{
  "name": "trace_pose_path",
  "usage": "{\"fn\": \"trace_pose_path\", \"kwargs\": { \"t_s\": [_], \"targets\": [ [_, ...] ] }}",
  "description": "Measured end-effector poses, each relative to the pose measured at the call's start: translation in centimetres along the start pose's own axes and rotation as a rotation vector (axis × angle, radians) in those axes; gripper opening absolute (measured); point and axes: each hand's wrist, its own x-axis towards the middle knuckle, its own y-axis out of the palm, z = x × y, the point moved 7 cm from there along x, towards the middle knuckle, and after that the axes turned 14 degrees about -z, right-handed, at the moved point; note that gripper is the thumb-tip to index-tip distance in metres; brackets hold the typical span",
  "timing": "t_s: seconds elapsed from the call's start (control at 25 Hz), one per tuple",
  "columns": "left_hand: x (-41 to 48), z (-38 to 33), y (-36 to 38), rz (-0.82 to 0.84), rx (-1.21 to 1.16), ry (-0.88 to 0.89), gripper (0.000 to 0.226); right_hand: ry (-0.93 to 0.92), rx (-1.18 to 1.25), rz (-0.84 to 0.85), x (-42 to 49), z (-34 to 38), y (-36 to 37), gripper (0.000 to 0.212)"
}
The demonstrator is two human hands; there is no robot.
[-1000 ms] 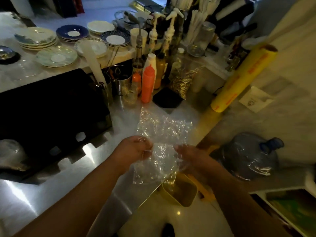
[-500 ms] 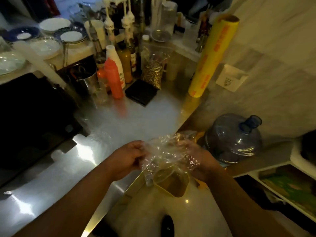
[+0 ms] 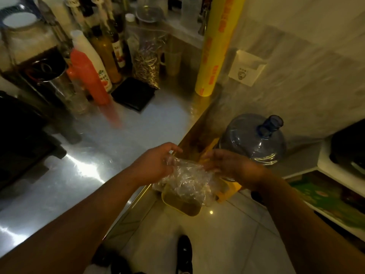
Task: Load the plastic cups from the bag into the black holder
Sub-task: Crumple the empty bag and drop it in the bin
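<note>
I see my left hand [image 3: 156, 165] and right hand [image 3: 227, 165] both gripping the crumpled clear bag [image 3: 187, 180] between them. A yellow bin [image 3: 182, 204] sits just below.

Crumpled clear bag [image 3: 185, 180] between left hand [image 3: 156, 165] and right hand [image 3: 231, 165], above yellow bin [image 3: 182, 204].

bench [image 3: 122, 155]: bare steel, glare along the near part
far left of bench: orange squeeze bottle [image 3: 89, 76], white bottle [image 3: 90, 56] just behind it, amber bottle [image 3: 105, 54] beside that
middle back: black square pad [image 3: 133, 93], crinkled foil bag [image 3: 147, 64] just behind it
right edge: yellow wrap roll [image 3: 216, 46], upright
floor [image 3: 227, 240]: pale tiles, blue water jug [image 3: 254, 141], yellow bin [image 3: 183, 204]
</note>
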Motion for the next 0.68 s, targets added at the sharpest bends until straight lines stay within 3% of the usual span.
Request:
{"fn": "trace_pose_path", "kwargs": {
  "t_s": [0.04,0.08,0.16,0.24,0.36,0.44,0.56,0.68],
  "targets": [
    [0.7,-0.1,0.7,0.000,0.039,0.036,0.056,0.024,0.025,-0.022,0.6,-0.3,-0.5,0.046],
    [1.5,-0.2,1.4,-0.001,0.078,0.063,0.055,0.010,-0.099,-0.061,1.3,-0.4,-0.7,0.052],
    [2.7,-0.3,2.9,0.002,0.147,0.114,0.056,-0.093,-0.566,-0.099,2.9,-1.1,0.5,0.069],
    [3.8,0.4,4.4,0.015,0.149,0.127,0.056,-0.183,-0.869,-0.143,4.8,-2.1,2.4,0.067],
    [5.7,4.2,4.2,-0.053,0.107,-0.001,0.064,-0.162,-0.856,-0.286,8.0,-4.8,1.9,0.037],
    [6.4,7.8,2.8,-0.199,0.357,-0.003,0.063,-0.075,-0.807,-0.401,9.4,-8.1,0.6,0.026],
    [7.7,10.6,2.3,-0.292,0.689,0.122,0.058,-0.004,-0.789,-0.501,11.7,-13.0,-0.7,0.022],
    [7.0,9.7,2.3,-0.356,0.735,0.201,0.057,0.052,-0.756,-0.564,11.9,-15.9,-1.1,0.027]
  ]
}}
